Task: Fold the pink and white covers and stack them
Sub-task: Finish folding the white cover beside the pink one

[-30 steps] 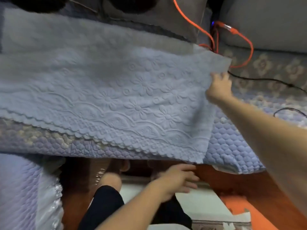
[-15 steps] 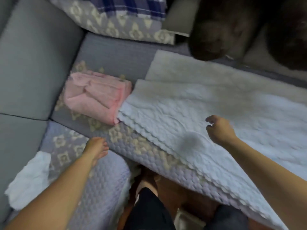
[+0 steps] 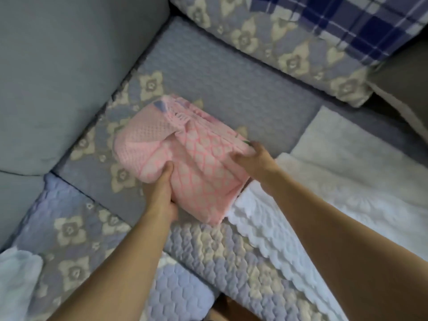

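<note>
A folded pink cover (image 3: 185,156) with a quilted diamond pattern lies on the sofa seat (image 3: 231,89). My left hand (image 3: 162,188) grips its near left edge, thumb on top and fingers under it. Its right side is held by my right hand (image 3: 252,158), fingers curled over the edge. The white embossed cover (image 3: 324,205) lies folded flat on the seat just right of the pink one, its scalloped edge toward me.
A grey sofa backrest (image 3: 69,66) rises at the left. A floral and blue-plaid cushion (image 3: 324,31) lies at the back right. A white cloth (image 3: 16,281) sits at the bottom left. The quilted seat cover (image 3: 208,262) hangs over the sofa's front edge.
The view swung left from the white cover to the pink one. Both hands left the white cover, reached to the pink bundle and took hold of its sides.
</note>
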Motion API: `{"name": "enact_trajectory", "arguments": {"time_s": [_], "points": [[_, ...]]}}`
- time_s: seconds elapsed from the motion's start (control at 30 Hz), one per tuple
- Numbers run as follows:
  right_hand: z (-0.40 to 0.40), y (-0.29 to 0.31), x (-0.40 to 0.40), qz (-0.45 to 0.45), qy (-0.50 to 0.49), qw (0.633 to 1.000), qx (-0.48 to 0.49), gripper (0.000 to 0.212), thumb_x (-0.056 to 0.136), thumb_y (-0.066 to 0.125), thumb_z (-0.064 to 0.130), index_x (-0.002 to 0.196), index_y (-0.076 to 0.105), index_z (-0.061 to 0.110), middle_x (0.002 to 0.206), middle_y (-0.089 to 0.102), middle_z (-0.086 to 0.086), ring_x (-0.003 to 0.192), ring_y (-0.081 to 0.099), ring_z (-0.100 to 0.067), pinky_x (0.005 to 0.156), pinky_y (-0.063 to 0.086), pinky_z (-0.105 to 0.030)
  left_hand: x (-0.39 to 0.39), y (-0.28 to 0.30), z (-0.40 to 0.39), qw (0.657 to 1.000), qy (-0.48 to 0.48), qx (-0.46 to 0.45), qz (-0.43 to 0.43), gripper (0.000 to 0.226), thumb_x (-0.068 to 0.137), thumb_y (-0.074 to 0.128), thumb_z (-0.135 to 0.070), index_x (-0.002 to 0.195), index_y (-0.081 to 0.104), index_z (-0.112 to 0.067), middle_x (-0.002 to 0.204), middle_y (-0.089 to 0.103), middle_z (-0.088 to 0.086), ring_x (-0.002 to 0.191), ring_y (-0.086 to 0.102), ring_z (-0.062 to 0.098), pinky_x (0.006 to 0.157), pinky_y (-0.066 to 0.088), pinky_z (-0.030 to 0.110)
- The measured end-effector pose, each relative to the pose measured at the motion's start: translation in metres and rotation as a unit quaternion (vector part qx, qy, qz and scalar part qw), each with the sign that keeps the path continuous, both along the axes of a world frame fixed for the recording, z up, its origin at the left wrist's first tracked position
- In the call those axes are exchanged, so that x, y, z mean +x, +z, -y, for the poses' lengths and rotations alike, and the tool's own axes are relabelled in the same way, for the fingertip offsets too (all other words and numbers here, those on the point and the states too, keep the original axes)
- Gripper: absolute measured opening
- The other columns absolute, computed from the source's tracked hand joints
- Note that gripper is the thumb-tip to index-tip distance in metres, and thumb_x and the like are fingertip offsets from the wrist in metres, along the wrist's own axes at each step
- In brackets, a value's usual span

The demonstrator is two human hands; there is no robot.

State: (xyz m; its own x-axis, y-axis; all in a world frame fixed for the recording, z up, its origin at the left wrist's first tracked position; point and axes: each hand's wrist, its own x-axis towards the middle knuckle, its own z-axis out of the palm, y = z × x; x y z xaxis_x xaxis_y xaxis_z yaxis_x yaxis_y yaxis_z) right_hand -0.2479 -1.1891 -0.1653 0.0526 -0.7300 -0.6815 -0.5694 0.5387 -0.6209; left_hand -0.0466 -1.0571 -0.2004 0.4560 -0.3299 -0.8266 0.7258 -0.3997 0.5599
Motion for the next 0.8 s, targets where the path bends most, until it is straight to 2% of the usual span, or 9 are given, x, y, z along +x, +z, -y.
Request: {"name": "enact_trajectory", "arguments": {"time_s": [0.17,0.23,0.3,0.4,0.47,0.57,0.63,0.73,0.8], "points": [[-0.008,-0.014,0.068,0.071,0.048,0.995,-0.053,0.073,0.083,0.073,0.02,0.147,0.038,0.021,0.129,0.054,-0.003,0.118,0.054,-0.024,0.102,0.043,-0.031,0.085,0.031,0.04,0.927,-0.1,0.164,0.322,0.093,0.074,0.08,-0.051,0.145,0.036,-0.012,0.142,0.05,0.01,0.122,0.057,0.025,0.096,0.05,0.037],[-0.013,-0.007,0.097,-0.047,0.048,0.994,-0.091,0.072,0.084,0.064,0.026,0.148,0.033,0.02,0.146,0.04,-0.017,0.134,0.038,-0.037,0.115,0.031,-0.044,0.119,0.046,0.053,0.761,-0.283,0.24,0.532,0.095,0.079,0.074,-0.05,0.153,0.023,-0.019,0.154,0.031,0.019,0.138,0.035,0.037,0.112,0.034,0.045],[-0.031,0.015,0.119,-0.156,0.074,0.955,-0.243,0.059,0.084,0.056,0.018,0.141,0.043,0.01,0.149,0.034,-0.025,0.135,0.033,-0.044,0.115,0.027,-0.052,0.147,0.052,0.074,0.544,-0.448,0.146,0.694,0.079,0.087,0.066,-0.043,0.154,0.028,-0.024,0.158,0.028,0.017,0.143,0.026,0.038,0.116,0.024,0.049],[-0.078,0.033,0.153,-0.017,0.36,0.835,-0.417,0.037,0.085,0.055,0.014,0.121,0.061,0.006,0.147,0.044,-0.022,0.137,0.037,-0.044,0.115,0.025,-0.059,0.189,0.057,0.133,0.359,-0.594,0.051,0.718,0.061,0.101,0.04,-0.05,0.156,0.027,-0.028,0.166,0.017,0.009,0.15,0.017,0.039,0.118,0.02,0.056],[-0.079,0.018,0.16,-0.055,0.479,0.766,-0.425,0.03,0.086,0.054,0.02,0.113,0.064,0.01,0.154,0.036,-0.021,0.144,0.025,-0.046,0.119,0.015,-0.061,0.208,0.055,0.177,0.336,-0.669,0.071,0.659,0.065,0.098,0.029,-0.063,0.157,0.015,-0.038,0.168,0.006,0.005,0.151,0.014,0.038,0.119,0.021,0.057],[-0.031,-0.007,0.141,-0.123,0.327,0.838,-0.42,0.02,0.083,0.052,0.01,0.097,0.065,0.005,0.121,0.058,-0.024,0.11,0.055,-0.044,0.091,0.046,-0.054,0.204,0.036,0.216,0.365,-0.713,0.123,0.586,0.064,0.095,0.021,-0.07,0.153,0.013,-0.044,0.164,0.011,0.005,0.144,0.023,0.041,0.116,0.027,0.055],[-0.001,-0.004,0.125,-0.16,0.217,0.883,-0.383,0.014,0.077,0.055,-0.001,0.088,0.061,0.005,0.095,0.057,-0.017,0.078,0.055,-0.036,0.063,0.041,-0.037,0.192,0.023,0.222,0.385,-0.689,0.133,0.599,0.061,0.096,0.023,-0.069,0.147,0.029,-0.036,0.151,0.027,0.01,0.13,0.035,0.041,0.106,0.038,0.056],[0.026,0.001,0.115,-0.179,0.089,0.944,-0.263,0.02,0.08,0.05,-0.002,0.09,0.062,0.01,0.094,0.057,-0.01,0.073,0.049,-0.031,0.062,0.029,-0.033,0.173,0.014,0.23,0.396,-0.645,0.148,0.636,0.058,0.098,0.026,-0.065,0.135,0.042,-0.023,0.138,0.036,0.015,0.121,0.041,0.039,0.094,0.042,0.055],[0.026,0.01,0.124,-0.231,0.089,0.92,-0.305,0.021,0.078,0.052,0.003,0.092,0.065,0.011,0.098,0.056,-0.012,0.083,0.05,-0.033,0.068,0.035,-0.037,0.167,0.013,0.24,0.387,-0.626,0.16,0.657,0.056,0.099,0.028,-0.061,0.131,0.043,-0.018,0.138,0.037,0.017,0.119,0.042,0.04,0.09,0.042,0.055]]}}
